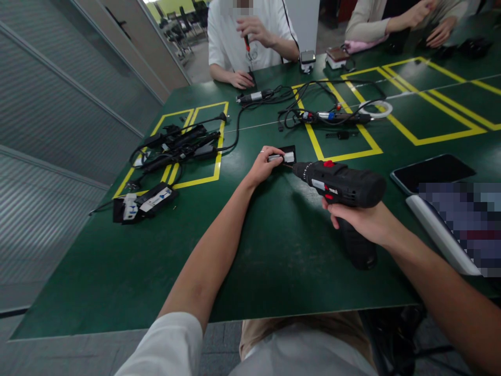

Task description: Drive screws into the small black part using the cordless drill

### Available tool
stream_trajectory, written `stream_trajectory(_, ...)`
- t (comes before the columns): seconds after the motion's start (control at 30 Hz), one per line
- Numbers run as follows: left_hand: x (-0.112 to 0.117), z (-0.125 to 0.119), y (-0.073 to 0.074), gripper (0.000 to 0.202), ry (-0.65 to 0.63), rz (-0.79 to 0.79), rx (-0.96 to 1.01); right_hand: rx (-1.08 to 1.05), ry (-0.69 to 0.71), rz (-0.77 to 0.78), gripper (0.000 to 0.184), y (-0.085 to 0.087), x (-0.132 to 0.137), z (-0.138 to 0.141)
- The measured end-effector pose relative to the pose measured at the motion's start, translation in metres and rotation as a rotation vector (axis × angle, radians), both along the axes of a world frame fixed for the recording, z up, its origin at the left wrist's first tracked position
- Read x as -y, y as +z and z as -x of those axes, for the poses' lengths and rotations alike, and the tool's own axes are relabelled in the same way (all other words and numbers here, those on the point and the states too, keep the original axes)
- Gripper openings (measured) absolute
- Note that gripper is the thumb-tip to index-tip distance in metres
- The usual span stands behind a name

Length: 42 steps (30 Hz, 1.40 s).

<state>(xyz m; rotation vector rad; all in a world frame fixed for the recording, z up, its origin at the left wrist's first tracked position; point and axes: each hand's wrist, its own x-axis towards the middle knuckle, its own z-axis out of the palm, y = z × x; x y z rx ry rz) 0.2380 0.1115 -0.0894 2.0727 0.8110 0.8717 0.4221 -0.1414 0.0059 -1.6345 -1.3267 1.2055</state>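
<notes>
My right hand [362, 219] grips the handle of a black cordless drill [342, 183], which lies sideways with its bit pointing left. The bit tip meets a small black and white part [284, 155] on the green table [274, 250]. My left hand [261, 166] is closed on that part, pinching its left end and holding it down. A ring shows on one left finger.
Black power adapters and cables [178, 147] lie at the left, another black unit [143, 202] nearer. Cabled tools [332, 116] and a white ring [376, 108] sit mid-table. A phone [430, 171] lies at the right. Across the table a person in white [250, 36] holds a screwdriver; another person's arms [407, 21] rest far right.
</notes>
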Motion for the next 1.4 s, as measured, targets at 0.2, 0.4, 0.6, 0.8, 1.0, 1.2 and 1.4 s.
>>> stream_trajectory(0.2,-0.0002,0.0001,-0.0009,0.019,-0.005,-0.008,0.004,0.011,0.002,0.020,0.007,-0.0027,0.0000,-0.0014)
stream_trajectory(0.4,0.0011,-0.0003,0.0003,0.020,0.006,-0.006,-0.018,0.033,-0.010,0.033,0.007,0.0010,-0.0004,0.0002)
stream_trajectory(0.6,0.0007,-0.0001,0.0004,0.020,-0.006,0.002,-0.005,0.054,-0.003,0.037,0.007,0.0027,-0.0008,0.0013)
stream_trajectory(0.8,0.0003,0.0002,0.0004,0.018,-0.008,-0.009,0.001,0.027,-0.006,0.039,0.006,0.0014,-0.0003,0.0014)
stream_trajectory(1.0,0.0013,0.0002,0.0017,0.019,-0.001,-0.001,-0.007,0.019,-0.027,0.055,0.007,0.0023,0.0001,0.0016)
stream_trajectory(1.2,-0.0006,0.0008,-0.0015,0.021,-0.016,-0.014,0.007,0.010,-0.004,0.007,0.006,0.0008,-0.0006,0.0024)
stream_trajectory(1.4,-0.0007,0.0009,-0.0018,0.019,-0.007,-0.056,-0.021,-0.021,-0.011,0.025,0.005,-0.0017,-0.0007,0.0022)
